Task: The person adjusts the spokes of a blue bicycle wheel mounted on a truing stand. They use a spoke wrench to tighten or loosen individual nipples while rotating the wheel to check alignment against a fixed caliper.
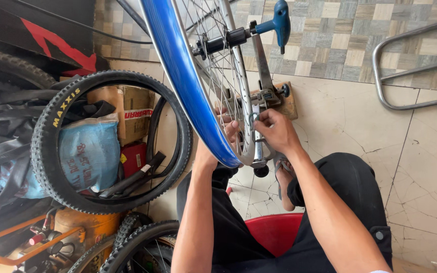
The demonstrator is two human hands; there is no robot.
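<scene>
Your two hands work on one bicycle wheel [213,76] with a blue rim strip, mounted in one metal truing stand [264,65] on the tiled floor [421,151]. Your right hand [275,129] pinches a small tool at the rim, fingers pressed together. Your left hand [218,139] reaches through the spokes; I cannot tell how its fingers sit. One knobby loose tyre [46,151] leans to your left, beside one blue sack [89,154].

- Tyre [46,151]: landmark, black, yellow label on sidewall.
- Box [127,114]: brown cardboard, behind tyre.
- Bag [89,154]: pale blue, inside tyre ring.
- Packet [133,157]: red, beside bag.
</scene>
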